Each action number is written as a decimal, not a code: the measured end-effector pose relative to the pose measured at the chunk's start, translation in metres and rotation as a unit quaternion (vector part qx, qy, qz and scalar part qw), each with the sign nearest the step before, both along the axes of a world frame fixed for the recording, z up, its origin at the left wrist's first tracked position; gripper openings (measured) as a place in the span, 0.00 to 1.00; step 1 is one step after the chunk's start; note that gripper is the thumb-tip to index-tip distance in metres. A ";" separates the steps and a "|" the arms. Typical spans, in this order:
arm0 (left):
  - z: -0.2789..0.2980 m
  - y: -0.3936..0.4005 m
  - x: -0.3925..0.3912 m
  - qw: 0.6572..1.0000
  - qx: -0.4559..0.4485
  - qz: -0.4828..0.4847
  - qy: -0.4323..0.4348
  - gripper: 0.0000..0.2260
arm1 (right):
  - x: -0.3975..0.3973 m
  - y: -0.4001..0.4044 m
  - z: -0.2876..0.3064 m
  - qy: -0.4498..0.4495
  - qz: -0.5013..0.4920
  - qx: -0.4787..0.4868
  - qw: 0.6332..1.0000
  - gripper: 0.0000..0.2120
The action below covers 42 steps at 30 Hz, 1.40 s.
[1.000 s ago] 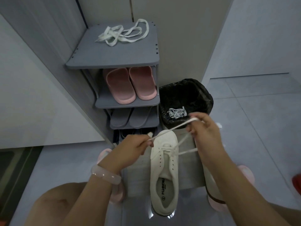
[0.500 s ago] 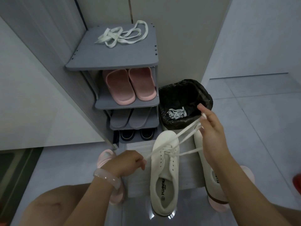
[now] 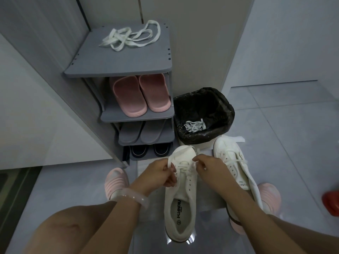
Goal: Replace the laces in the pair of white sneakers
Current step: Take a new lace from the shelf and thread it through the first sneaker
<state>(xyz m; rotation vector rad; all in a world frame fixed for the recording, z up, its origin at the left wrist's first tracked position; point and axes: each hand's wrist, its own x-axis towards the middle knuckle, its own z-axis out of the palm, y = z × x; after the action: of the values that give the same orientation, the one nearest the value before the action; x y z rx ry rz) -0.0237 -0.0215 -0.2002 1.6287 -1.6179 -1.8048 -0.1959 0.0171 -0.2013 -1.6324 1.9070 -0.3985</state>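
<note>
Both hands have dropped back onto the near sneaker's eyelets

Half a second ago the left hand hung back while the right hand drew the flat white woven lace up and out; now the two sit close together over the smooth white leather low-top sneaker, each pinching the lace, so the slack looks taken up and the next eyelet row or the knot probably follows. Just right of the right hand lies the second white sneaker, laced. Beyond both hands, a discarded lace bundle rests in the crinkly black-lined bin.
</note>
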 end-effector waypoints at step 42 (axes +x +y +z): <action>-0.047 0.007 -0.012 0.987 -0.074 0.121 -0.079 0.13 | 0.033 0.013 -0.028 -0.042 -0.035 0.140 0.989 0.18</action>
<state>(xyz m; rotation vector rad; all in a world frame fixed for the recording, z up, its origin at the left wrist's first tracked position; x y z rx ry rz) -0.0357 -0.0140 -0.2473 1.8481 -1.4991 -1.4360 -0.1633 0.0305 -0.2295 -1.3488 1.8655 -0.2122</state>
